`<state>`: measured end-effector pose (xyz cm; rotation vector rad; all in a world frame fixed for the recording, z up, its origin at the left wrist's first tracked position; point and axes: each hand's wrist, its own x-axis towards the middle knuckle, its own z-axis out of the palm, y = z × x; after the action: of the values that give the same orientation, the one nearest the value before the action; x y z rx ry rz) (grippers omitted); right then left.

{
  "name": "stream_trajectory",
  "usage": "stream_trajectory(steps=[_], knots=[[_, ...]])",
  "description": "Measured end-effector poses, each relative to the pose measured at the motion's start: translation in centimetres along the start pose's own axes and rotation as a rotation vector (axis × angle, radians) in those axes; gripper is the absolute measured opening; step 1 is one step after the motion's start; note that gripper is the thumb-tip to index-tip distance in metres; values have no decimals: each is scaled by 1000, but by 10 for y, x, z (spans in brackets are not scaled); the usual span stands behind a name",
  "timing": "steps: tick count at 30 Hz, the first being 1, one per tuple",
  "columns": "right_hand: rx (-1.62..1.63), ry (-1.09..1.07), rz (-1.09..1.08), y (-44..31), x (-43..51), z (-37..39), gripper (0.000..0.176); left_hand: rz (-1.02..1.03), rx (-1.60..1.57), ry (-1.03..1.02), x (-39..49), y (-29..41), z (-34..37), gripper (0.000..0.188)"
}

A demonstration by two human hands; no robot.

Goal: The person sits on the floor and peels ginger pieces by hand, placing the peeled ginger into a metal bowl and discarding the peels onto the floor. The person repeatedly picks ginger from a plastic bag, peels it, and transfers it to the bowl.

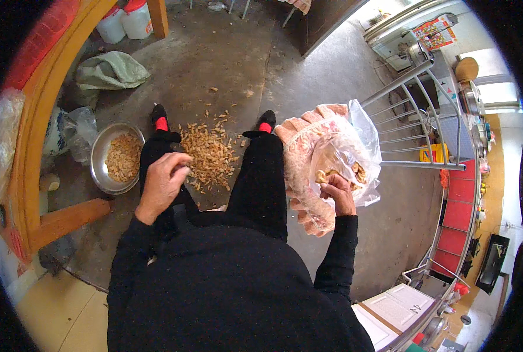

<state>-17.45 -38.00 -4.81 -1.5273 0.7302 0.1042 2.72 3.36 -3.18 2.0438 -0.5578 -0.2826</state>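
Note:
My left hand (pixel 164 185) is raised over my left thigh, thumb and fingertips close together; whether something small is between them I cannot tell. My right hand (pixel 338 192) pinches a tan piece, seemingly a peanut in its shell (pixel 321 177), over a clear plastic bag (pixel 369 152) on a chair with a pink frilled cushion (pixel 296 152). More such pieces (pixel 359 172) lie in the bag. A heap of broken shells (pixel 208 156) covers the floor between my feet. Left of my left leg stands a steel bowl (pixel 95 160) with shelled kernels (pixel 123 158).
A metal chair back (pixel 413 164) rises at the right, near a yellow container (pixel 435 153). A pale woven sack (pixel 112 70) and lidded plastic jars (pixel 137 22) are at the upper left. A wooden frame (pixel 33 132) borders the left. White cabinets (pixel 398 308) stand lower right.

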Motion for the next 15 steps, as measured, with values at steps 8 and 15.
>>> stream_trajectory(steps=[8,15], knots=[[200,-205,-95,-65,0,70,7,22,-188,-283,18,41,30,21],[254,-401,-54,-71,2,128,11,-248,-721,-646,22,53,58,60]])
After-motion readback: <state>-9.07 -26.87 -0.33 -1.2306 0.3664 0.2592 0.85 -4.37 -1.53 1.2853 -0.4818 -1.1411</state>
